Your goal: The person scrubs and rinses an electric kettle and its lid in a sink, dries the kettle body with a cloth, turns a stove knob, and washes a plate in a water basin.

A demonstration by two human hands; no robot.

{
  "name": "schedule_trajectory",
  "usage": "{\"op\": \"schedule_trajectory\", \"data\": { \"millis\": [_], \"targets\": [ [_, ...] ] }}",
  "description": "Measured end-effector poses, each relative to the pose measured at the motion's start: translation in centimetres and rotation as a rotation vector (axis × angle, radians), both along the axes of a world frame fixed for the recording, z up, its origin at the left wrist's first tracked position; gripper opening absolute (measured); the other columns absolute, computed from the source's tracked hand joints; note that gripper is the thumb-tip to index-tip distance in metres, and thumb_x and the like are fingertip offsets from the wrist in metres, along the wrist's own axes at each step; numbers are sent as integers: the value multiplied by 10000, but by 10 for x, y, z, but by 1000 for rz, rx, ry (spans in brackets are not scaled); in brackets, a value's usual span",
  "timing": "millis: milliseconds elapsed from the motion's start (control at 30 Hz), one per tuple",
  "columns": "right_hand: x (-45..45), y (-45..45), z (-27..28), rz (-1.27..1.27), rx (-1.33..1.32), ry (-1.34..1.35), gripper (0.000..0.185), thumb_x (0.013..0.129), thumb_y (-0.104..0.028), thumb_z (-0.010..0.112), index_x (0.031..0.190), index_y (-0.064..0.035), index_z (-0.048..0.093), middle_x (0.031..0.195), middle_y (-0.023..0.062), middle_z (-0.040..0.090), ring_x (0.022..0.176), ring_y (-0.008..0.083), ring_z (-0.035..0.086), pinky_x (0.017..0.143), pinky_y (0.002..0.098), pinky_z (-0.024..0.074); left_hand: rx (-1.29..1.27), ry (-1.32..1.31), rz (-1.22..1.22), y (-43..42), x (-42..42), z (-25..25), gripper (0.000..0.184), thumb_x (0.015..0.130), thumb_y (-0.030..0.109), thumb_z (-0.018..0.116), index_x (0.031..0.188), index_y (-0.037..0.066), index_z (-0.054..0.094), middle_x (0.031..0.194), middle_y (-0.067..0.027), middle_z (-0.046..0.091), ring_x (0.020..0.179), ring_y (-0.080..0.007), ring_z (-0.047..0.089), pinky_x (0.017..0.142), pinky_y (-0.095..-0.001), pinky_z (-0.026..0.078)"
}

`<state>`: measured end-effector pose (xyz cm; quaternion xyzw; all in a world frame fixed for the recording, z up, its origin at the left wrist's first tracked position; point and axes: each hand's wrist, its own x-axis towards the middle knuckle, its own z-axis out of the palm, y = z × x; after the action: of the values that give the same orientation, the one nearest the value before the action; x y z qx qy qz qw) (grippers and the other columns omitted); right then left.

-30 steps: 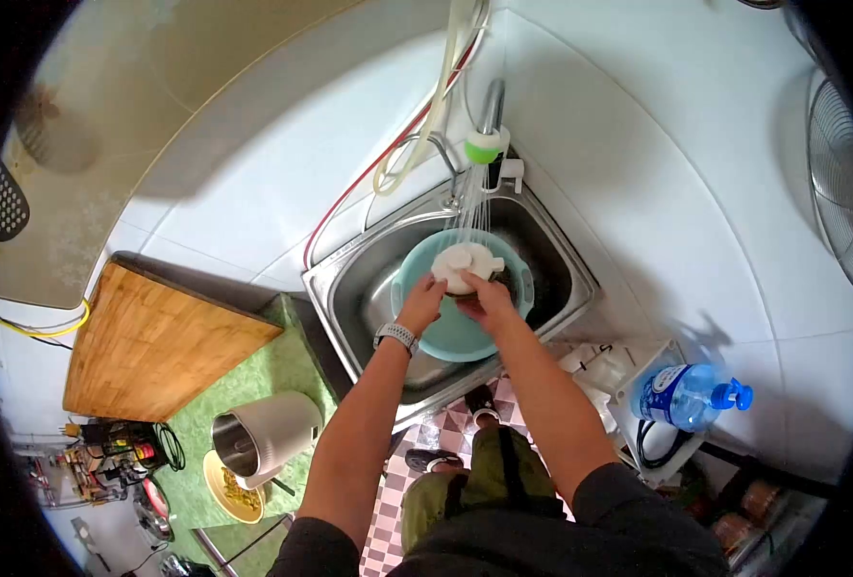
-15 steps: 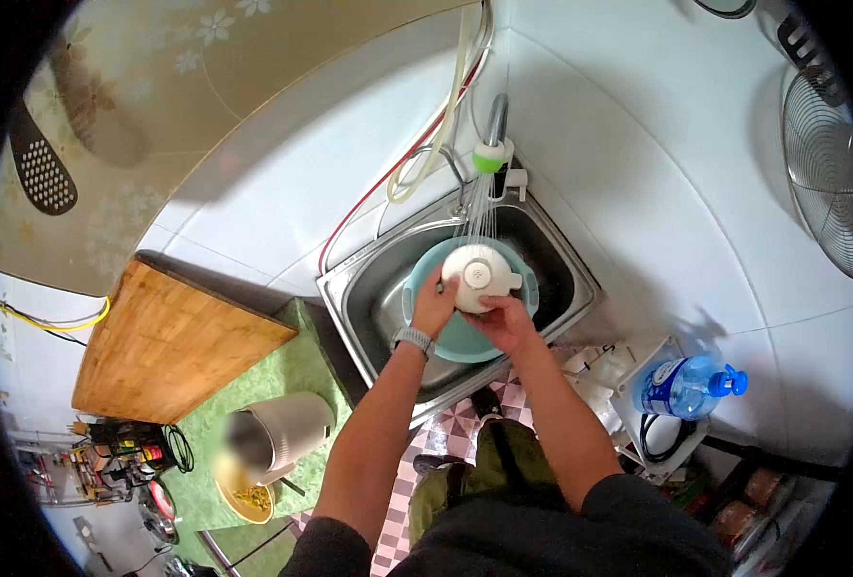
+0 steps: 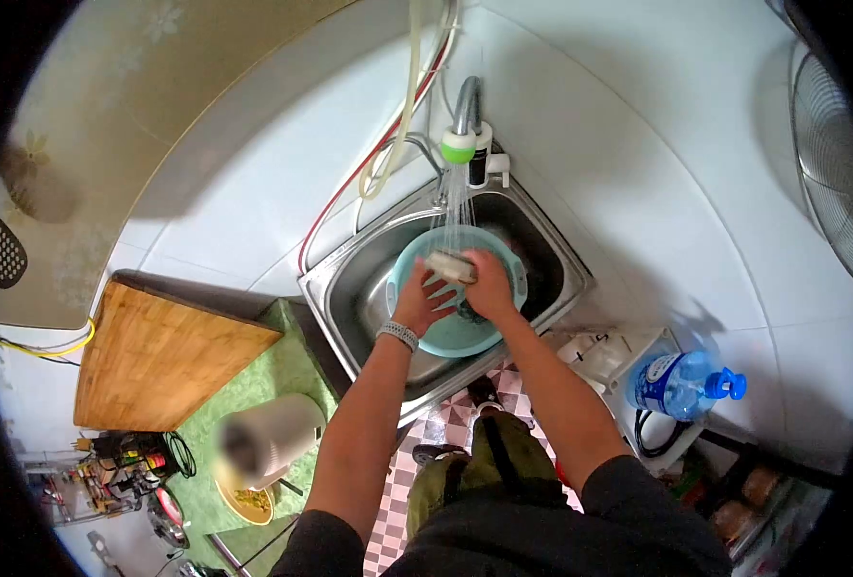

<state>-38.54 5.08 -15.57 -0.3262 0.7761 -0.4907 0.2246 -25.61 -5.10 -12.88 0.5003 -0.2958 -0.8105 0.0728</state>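
A white round lid-like piece (image 3: 451, 266), seen edge-on, is tilted over the light blue basin (image 3: 460, 341) in the steel sink (image 3: 359, 288). My right hand (image 3: 490, 287) grips its right end. Beside its left end is my left hand (image 3: 420, 298), fingers spread over the basin. Water sprays from the faucet head (image 3: 458, 147) with a green ring onto the piece and into the basin.
A wooden cutting board (image 3: 167, 356) leans at the left. On the green counter are a beige metal-lined jug (image 3: 287, 433) and a yellow bowl (image 3: 244, 500) with food scraps. A blue-capped bottle (image 3: 676, 383) stands at the right, and a wire strainer (image 3: 830, 159) hangs on the wall.
The white piece has turned from face-up to edge-on. My left hand has let go and spread its fingers, while my right hand has moved to the piece's right end.
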Motion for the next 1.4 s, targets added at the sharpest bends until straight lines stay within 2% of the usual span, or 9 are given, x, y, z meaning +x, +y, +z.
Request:
{"op": "schedule_trajectory", "data": {
  "millis": [100,233,333,400,733,1067,1133,1333,1400],
  "targets": [
    [5,-12,27,374,-90,383,499,604,64,638,1077,-94,658,1223,133,528,1207,352,445,1037,438,350,60,343,53,-9,2,1,574,954,505,503,1381,126,449,1286,-127,555,1159,-282,569,962,-461,487],
    [4,6,16,299,-158,451,545,639,31,648,1161,-123,620,1259,103,518,1235,310,447,1041,428,366,-24,402,29,-22,-1,-18,504,935,329,548,1380,117,444,1275,-119,564,1137,-283,583,959,-438,495],
    [-6,7,2,-78,-404,-611,563,741,-31,644,1284,-142,541,1334,70,491,1239,250,466,991,420,429,-167,321,66,4,-10,5,519,896,176,541,1395,108,412,1292,-115,547,1156,-278,562,978,-410,477],
    [-10,3,26,-216,-67,-913,558,853,-75,587,1387,-133,439,1373,78,465,1213,208,496,919,399,485,-177,369,46,11,-13,-4,574,875,127,557,1417,106,369,1328,-113,514,1188,-265,529,999,-398,450],
    [-11,-28,-18,-349,-48,-585,482,846,23,518,1325,-26,497,1240,117,576,1139,256,546,969,351,425,-206,187,129,35,68,-4,542,933,176,579,1428,86,376,1467,-86,429,1334,-231,427,1044,-430,410],
    [-12,-22,-47,-415,-318,-1110,426,941,-39,499,1361,-87,445,1277,147,544,1126,318,565,919,441,498,-186,177,99,27,52,7,554,924,192,606,1430,95,404,1467,-65,433,1324,-222,434,1083,-418,348],
    [1,-26,-54,-420,-438,-1528,402,964,-76,499,1362,-87,445,1317,145,517,1127,328,569,904,427,519,-277,59,82,26,21,12,588,913,209,633,1442,113,397,1433,-44,469,1315,-206,435,1079,-403,342],
    [12,-23,-65,-269,-465,-1648,327,988,-111,475,1302,-21,471,1229,113,586,1062,262,620,870,384,561,-760,158,-138,26,-34,16,553,875,43,649,1388,73,444,1326,-116,540,1193,-235,538,1006,-328,432],
    [5,-15,-48,-227,-374,-1534,352,984,-108,484,1330,-44,461,1214,107,591,1046,256,624,861,377,565,-1284,66,-296,25,-39,17,519,854,10,643,1348,57,489,1304,-136,559,1209,-258,534,996,-342,445]
  ]
}}
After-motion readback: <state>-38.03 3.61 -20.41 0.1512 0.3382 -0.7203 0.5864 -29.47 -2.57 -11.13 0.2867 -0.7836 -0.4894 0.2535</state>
